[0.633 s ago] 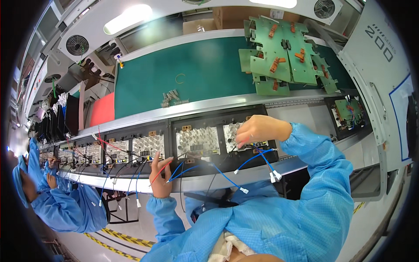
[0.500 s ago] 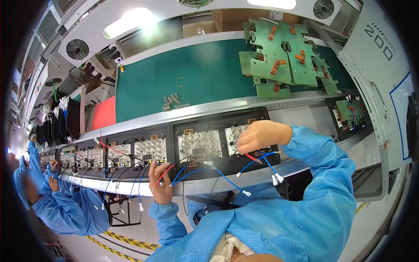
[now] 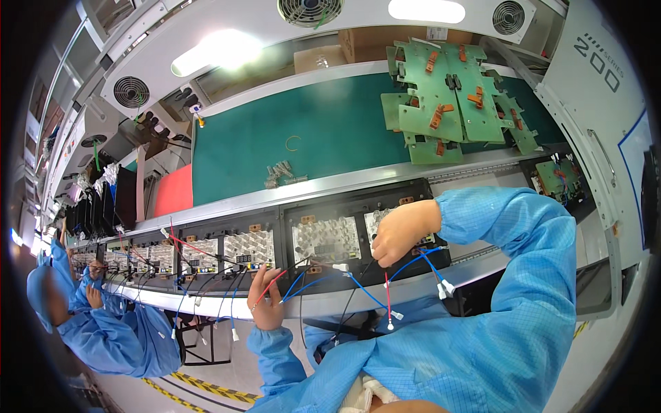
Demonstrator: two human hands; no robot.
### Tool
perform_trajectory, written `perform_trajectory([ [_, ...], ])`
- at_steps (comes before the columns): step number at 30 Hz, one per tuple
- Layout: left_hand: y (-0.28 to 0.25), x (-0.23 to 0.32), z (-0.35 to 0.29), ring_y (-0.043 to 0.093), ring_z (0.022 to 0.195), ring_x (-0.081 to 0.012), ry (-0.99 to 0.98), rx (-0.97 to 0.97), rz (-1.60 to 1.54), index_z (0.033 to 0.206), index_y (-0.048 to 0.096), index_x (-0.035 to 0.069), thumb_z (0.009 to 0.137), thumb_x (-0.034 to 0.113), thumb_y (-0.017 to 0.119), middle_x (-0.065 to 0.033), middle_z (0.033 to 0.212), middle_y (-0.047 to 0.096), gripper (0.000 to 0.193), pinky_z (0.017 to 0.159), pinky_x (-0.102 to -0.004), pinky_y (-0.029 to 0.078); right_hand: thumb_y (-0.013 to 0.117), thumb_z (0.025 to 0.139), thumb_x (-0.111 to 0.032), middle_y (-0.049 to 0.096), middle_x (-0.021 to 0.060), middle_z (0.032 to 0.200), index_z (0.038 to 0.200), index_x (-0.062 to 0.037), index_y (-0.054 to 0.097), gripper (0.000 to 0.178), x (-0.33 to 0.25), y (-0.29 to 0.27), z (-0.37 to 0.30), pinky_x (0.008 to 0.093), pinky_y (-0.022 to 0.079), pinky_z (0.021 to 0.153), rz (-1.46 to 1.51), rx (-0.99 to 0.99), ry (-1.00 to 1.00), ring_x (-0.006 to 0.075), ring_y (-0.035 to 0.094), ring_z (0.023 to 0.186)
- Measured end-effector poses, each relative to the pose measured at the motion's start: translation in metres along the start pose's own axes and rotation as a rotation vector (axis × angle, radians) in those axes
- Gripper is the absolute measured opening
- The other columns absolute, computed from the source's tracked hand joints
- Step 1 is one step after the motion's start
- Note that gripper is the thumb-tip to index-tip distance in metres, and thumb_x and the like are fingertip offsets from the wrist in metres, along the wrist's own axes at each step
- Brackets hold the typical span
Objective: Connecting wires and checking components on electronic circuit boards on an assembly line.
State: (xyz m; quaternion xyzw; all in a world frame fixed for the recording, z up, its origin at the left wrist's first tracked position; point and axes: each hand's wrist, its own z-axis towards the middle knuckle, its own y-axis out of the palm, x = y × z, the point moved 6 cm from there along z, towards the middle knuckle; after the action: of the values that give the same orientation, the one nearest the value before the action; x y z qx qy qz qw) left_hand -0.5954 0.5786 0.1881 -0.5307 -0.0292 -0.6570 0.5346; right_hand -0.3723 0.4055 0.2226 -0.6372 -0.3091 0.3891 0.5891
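My right hand [image 3: 405, 234] is closed in a pinch over the rightmost circuit board unit [image 3: 376, 224], hiding part of it. From its fingertips a red wire [image 3: 388, 296] hangs straight down over the front rail, a small terminal at its lower end. Blue wires [image 3: 413, 261] with white connectors trail just right of it. My left hand [image 3: 267, 300] rests at the rail's edge, fingers stretched and apart, below a neighbouring board unit [image 3: 325, 239]. Another red wire [image 3: 270, 288] lies across its fingers; a blue wire [image 3: 295, 285] runs close beside it.
More board units [image 3: 200, 253] line the black trays to the left. Beyond the rail, a green mat [image 3: 344, 117] carries small metal parts [image 3: 281, 173] and stacked green fixture plates [image 3: 430, 96]. A white machine cabinet [image 3: 592, 96] stands right. A co-worker [image 3: 110, 330] sits at left.
My right hand has shifted slightly down, and the red wire at its fingertips now hangs downward instead of slanting right. The left hand stays by its red wire. The whole view has shifted slightly.
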Motion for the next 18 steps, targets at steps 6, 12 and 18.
perform_trajectory([
  [6,0.000,0.005,0.003,0.063,0.101,-0.0265,0.003,-0.019,0.040,0.125,0.052,0.000,0.093,0.001,0.050,-0.0128,0.103,0.068,0.032,0.095,-0.0375,0.044,0.061,0.085,-0.023,0.055,0.0047,0.073,0.093,-0.0067,0.059,0.018,0.003,-0.031,-0.019,0.0344,0.052,0.056,-0.036,0.053,0.180,0.0225,0.061,0.071],
  [12,-0.005,0.010,0.004,0.063,0.103,-0.0290,-0.013,-0.018,0.038,0.120,0.057,-0.002,0.093,0.002,0.051,-0.0150,0.105,0.068,0.027,0.093,-0.0371,0.045,0.064,0.088,-0.030,0.062,0.0041,0.071,0.072,-0.0076,0.062,0.027,0.010,-0.103,-0.099,0.0287,0.048,0.052,0.060,0.817,0.653,0.0177,0.061,0.062],
  [18,-0.006,0.007,0.011,0.066,0.092,-0.0306,0.105,0.021,0.070,0.115,0.060,0.000,0.088,-0.005,0.054,-0.0164,0.102,0.066,0.027,0.079,-0.0336,0.051,0.043,0.100,-0.036,0.059,0.0158,0.118,0.123,0.0017,0.050,0.044,0.042,-0.021,-0.187,0.0312,0.052,0.088,1.430,1.527,1.158,0.0210,0.060,0.103],
])
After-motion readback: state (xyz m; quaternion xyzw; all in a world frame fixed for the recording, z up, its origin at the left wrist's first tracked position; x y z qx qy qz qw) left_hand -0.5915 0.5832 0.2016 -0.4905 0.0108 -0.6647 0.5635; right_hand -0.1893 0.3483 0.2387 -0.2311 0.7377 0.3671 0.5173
